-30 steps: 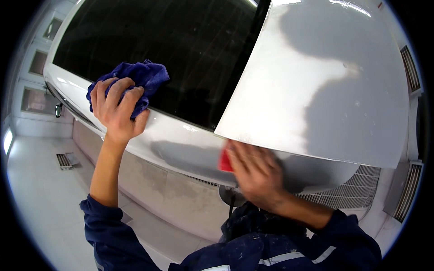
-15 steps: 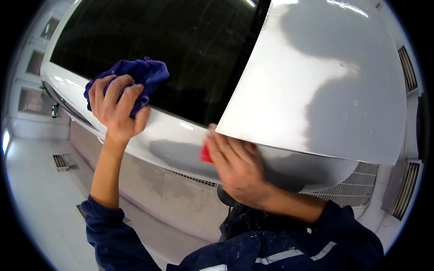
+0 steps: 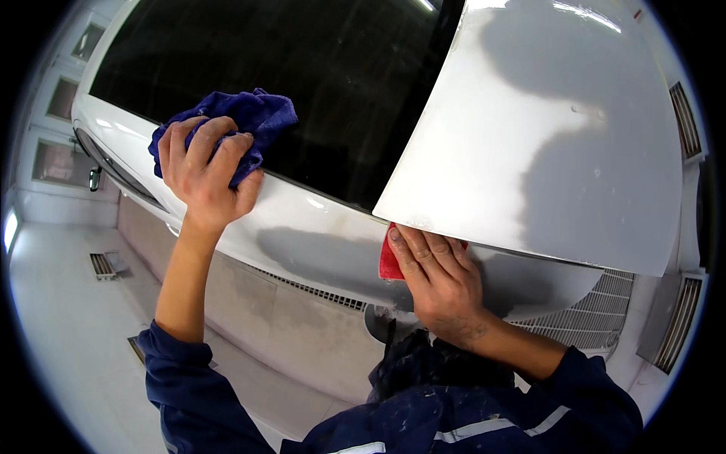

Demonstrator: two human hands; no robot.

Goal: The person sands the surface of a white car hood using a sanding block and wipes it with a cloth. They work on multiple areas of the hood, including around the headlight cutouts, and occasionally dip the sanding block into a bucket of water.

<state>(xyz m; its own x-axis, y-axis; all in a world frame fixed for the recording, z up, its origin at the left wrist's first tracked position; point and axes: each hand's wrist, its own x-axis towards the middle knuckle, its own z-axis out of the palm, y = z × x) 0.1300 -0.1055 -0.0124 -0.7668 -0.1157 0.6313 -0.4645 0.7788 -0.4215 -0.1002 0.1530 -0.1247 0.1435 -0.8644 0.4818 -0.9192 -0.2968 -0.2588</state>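
Note:
My left hand [image 3: 209,175] is closed round a bunched blue cloth [image 3: 268,121], which rests at the lower edge of the car's dark window [image 3: 302,68]. Under the flat fingers of my right hand [image 3: 445,281] is a red pad [image 3: 389,263], pressed to the car's side panel [image 3: 318,253] just below the edge of the raised-looking white lid [image 3: 461,159]. Most of the pad is hidden by the fingers. Dull grey patches cover parts of both the side panel and the lid.
Metal floor grating [image 3: 597,310] lies by the car's end at the right. A round dark object [image 3: 378,321] shows below the panel, partly hidden by my clothing. Vents [image 3: 684,321] line the right wall, and windowed white panels [image 3: 64,163] stand at the far left.
My right hand has slid to the right along the side panel with the red pad. The left hand and blue cloth have shifted slightly right in the picture, as has the car.

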